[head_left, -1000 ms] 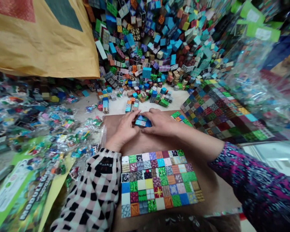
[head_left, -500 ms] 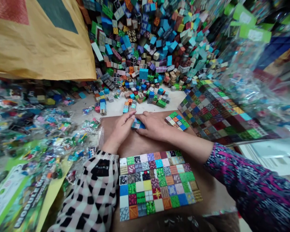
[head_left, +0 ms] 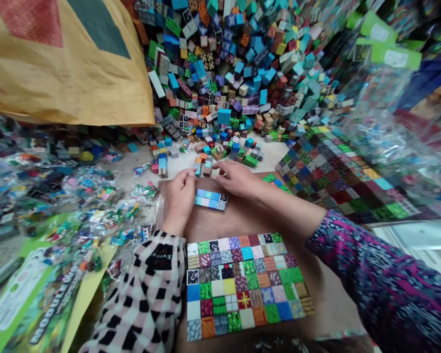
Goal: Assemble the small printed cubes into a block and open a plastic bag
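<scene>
My left hand (head_left: 180, 200) is closed, thumb and forefinger pressed together, with the tips beside a small orange-and-blue block (head_left: 197, 167). What is between these fingers is hidden. My right hand (head_left: 237, 177) has its fingers apart, reaching over a small brownish patterned block (head_left: 208, 169) beyond the board's far edge. Between the hands a short double row of blue and patterned cubes (head_left: 210, 200) lies on the brown board (head_left: 235, 220). Nearer me is a large flat sheet of joined patterned cubes (head_left: 242, 284).
A big heap of loose cubes (head_left: 224, 73) rises at the back. Another cube slab (head_left: 338, 176) lies right, with a small cube group (head_left: 275, 182) partly behind my right forearm. Bagged pieces (head_left: 95, 191) and a printed package (head_left: 51, 299) are left, below a yellow bag (head_left: 95, 83).
Both hands have left the blue double row, which now lies uncovered. They have moved farther off to the small blocks past the board, and the right fingers have spread. The view has shifted slightly.
</scene>
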The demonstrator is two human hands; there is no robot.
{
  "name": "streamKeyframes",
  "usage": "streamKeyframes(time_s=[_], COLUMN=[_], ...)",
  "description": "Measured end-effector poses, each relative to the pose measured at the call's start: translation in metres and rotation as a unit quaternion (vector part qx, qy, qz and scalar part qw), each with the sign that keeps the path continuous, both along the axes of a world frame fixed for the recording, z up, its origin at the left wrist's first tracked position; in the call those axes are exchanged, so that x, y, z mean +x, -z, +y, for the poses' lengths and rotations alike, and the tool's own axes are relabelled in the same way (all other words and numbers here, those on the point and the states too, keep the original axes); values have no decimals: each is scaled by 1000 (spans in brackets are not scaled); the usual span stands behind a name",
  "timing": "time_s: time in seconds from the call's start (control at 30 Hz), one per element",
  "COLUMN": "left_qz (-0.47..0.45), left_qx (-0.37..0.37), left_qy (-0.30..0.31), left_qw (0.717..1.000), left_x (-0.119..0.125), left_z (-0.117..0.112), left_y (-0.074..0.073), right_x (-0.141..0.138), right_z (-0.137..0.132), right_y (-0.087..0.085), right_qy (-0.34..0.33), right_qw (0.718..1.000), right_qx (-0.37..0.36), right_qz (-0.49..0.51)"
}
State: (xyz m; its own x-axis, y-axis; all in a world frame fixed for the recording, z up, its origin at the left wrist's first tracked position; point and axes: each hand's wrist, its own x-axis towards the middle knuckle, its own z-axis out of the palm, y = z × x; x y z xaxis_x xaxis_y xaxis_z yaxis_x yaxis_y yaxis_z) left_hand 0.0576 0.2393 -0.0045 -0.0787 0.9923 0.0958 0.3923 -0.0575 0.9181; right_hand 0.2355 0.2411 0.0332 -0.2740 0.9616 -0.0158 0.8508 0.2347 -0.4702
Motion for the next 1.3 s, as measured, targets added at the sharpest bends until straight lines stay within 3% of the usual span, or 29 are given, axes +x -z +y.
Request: streamKeyframes(time_s=[0.2, 0.4, 0.67, 0.8, 1.0, 1.3], left_qz=[-7, 11, 13, 13, 12, 12], left_qx=[13, 8, 3, -11, -12, 13], left_qy=[-18, -26, -26, -18, -13, -16], left_qw=[1000, 1000, 1000, 1000, 1000, 1000], left_x=[-1, -1, 0, 0, 1, 3], left_z=[2, 2, 2, 1, -1, 4], left_y=[4, 3, 4, 1, -2, 4], right_x=[-13, -26, 0, 14, 16, 8], right_z=[29, 46, 43, 33, 21, 16], right_y=[11, 11, 11, 0, -10, -17], right_qy=[69, 108, 92, 36, -114, -151], right_qw=[997, 991, 995, 998, 989, 981], right_qx=[2, -54, -27, -42, -80, -118], right_qz=[-26, -48, 11, 39, -43, -21])
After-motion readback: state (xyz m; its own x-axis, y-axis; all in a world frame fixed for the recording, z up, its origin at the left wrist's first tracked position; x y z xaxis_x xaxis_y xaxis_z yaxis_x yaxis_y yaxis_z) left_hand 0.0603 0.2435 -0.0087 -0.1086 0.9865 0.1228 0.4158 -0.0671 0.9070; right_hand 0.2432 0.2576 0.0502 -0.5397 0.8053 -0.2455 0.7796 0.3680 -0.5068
